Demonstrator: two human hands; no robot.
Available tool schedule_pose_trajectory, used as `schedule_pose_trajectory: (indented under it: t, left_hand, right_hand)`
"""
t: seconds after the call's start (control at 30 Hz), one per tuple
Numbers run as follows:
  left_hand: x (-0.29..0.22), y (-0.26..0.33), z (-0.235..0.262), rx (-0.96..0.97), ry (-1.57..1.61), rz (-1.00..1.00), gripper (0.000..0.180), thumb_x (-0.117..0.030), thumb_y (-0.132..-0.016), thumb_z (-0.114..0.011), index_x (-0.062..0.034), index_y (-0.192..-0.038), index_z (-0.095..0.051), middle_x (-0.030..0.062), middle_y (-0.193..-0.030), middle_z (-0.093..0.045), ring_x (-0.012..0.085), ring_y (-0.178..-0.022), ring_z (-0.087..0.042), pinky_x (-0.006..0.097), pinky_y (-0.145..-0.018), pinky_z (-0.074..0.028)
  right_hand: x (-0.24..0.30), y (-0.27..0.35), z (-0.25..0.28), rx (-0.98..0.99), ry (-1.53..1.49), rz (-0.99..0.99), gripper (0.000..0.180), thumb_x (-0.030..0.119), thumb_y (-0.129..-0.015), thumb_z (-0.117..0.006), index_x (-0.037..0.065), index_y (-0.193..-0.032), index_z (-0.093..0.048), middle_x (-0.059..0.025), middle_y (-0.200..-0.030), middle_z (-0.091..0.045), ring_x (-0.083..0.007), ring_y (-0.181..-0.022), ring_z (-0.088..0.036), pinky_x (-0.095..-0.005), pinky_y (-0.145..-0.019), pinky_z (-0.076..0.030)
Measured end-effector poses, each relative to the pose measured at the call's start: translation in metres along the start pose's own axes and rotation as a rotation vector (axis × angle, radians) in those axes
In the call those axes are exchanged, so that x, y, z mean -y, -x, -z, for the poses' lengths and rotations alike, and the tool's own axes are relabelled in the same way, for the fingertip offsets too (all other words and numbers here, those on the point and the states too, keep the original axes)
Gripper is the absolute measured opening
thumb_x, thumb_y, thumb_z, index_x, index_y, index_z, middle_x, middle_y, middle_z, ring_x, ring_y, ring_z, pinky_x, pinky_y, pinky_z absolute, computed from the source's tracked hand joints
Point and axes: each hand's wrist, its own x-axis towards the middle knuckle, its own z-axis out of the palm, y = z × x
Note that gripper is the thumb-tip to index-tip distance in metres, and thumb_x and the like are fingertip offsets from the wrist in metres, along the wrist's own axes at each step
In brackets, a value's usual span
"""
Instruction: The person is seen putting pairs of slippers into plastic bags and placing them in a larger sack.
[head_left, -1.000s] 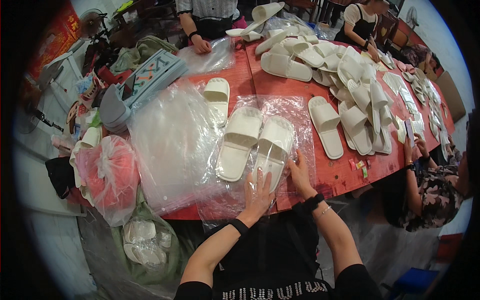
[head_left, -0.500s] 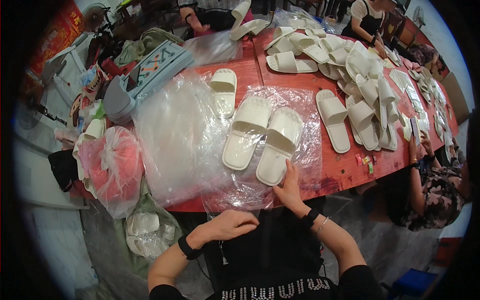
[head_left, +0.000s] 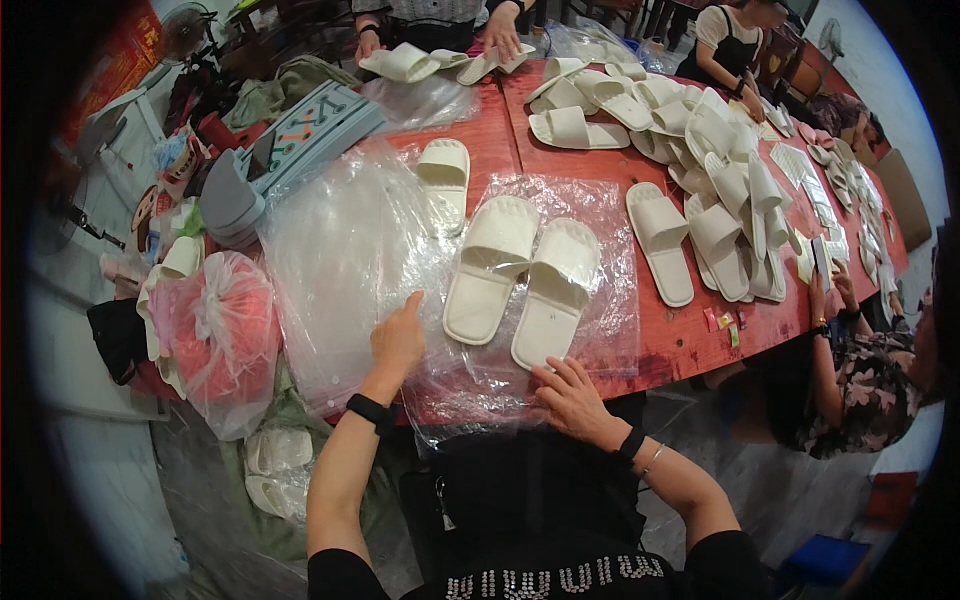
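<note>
Slippers [head_left: 556, 300], lying side by side on or inside clear bag [head_left: 618, 240] (cannot tell which) on the desk [head_left: 690, 345], lengthwise away from the body, tilted rightward. Nearer, at bag's near edge: right hand [head_left: 577, 402], spread, ungripping, by the right-hand heel. At bag's left edge: left hand [head_left: 398, 345], half curled, cannot tell whether grasping.

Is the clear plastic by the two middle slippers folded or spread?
Spread: the clear plastic lies wrinkled across the red table, reaching beyond both slippers.
</note>
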Motion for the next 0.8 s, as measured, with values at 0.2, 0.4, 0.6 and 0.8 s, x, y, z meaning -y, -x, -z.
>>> schedule_pose_trajectory:
  t: [0.2, 0.4, 0.6, 0.8]
  left_hand:
    - [0.015, -0.010, 0.019, 0.375, 1.861, 0.420, 0.050, -0.004, -0.076, -0.056, -0.0108, -0.125, -0.044, 0.0067, -0.087, -0.063, 0.0138, -0.076, -0.060, 0.024, -0.060, -0.048]
    - [-0.064, 0.014, 0.027, 0.208, 0.777, -0.329, 0.075, -0.012, -0.072, -0.063, -0.0179, -0.138, -0.027, 0.0153, -0.138, -0.027, 0.0345, -0.123, -0.032, 0.047, -0.098, -0.030]
    - [-0.091, 0.020, 0.024, 0.168, 0.049, -0.566, 0.093, -0.032, -0.059, -0.077, -0.0288, -0.137, -0.028, 0.0181, -0.143, -0.016, 0.0427, -0.125, -0.025, 0.055, -0.099, -0.022]
    - [-0.078, 0.019, -0.025, -0.167, 0.334, -0.695, 0.073, -0.020, -0.059, -0.072, -0.0216, -0.126, -0.045, 0.0139, -0.131, -0.040, 0.0324, -0.109, -0.047, 0.045, -0.087, -0.037]
  right_hand:
    - [-0.033, -0.020, -0.032, -0.378, -1.026, -0.791, 0.035, 0.027, -0.094, -0.041, -0.001, -0.078, -0.053, -0.0072, -0.069, -0.056, -0.0126, -0.064, -0.052, -0.0269, -0.061, -0.043]
    - [-0.039, -0.043, -0.011, -0.340, -1.340, -0.910, 0.027, 0.027, -0.093, -0.044, 0.004, -0.080, -0.050, -0.0052, -0.067, -0.054, -0.0127, -0.056, -0.054, -0.0250, -0.053, -0.045]
    - [-0.034, -0.051, 0.023, -0.154, -1.661, -0.992, 0.027, 0.029, -0.093, -0.045, 0.007, -0.077, -0.050, -0.0026, -0.063, -0.053, -0.0137, -0.056, -0.055, -0.0256, -0.055, -0.047]
    - [-0.017, -0.051, 0.019, 0.015, -1.812, -0.880, 0.027, 0.028, -0.092, -0.046, 0.008, -0.074, -0.050, -0.0008, -0.058, -0.050, -0.0129, -0.055, -0.053, -0.0260, -0.055, -0.046]
